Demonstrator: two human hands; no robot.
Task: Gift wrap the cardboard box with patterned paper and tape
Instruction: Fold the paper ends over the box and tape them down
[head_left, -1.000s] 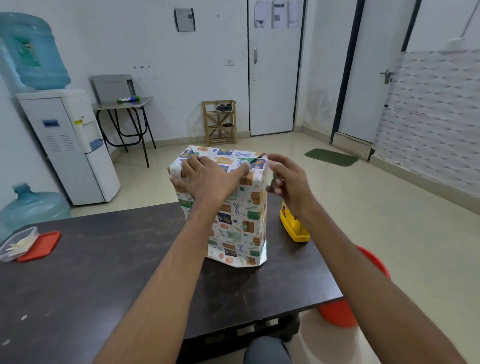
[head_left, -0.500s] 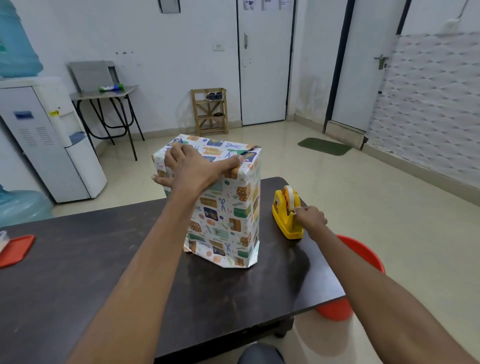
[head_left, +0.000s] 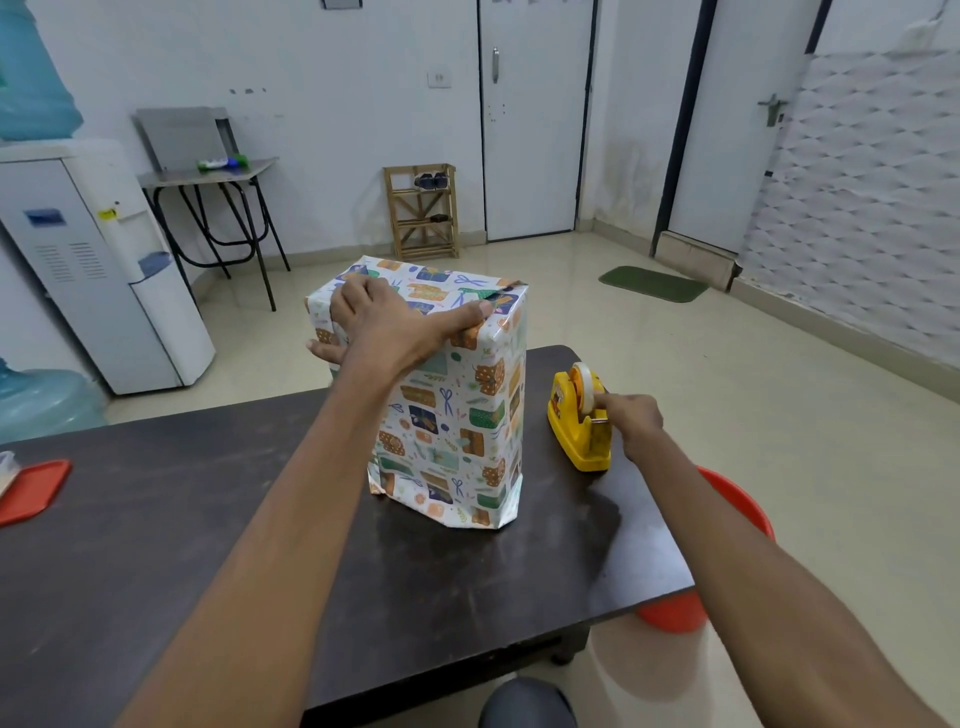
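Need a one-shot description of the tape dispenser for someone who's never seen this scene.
Find the dark table in the foreground, then the tall wrapped box standing on it. The tape dispenser sits just right of that box, near the table's right edge, with the right hand at it. It is the only bright yellow thing there, carrying a pale roll of tape.

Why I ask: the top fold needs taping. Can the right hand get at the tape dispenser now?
Likely yes: the right hand touches the tape dispenser at its cutter end, nothing lies between them, and the wrapped box stands apart beside it.
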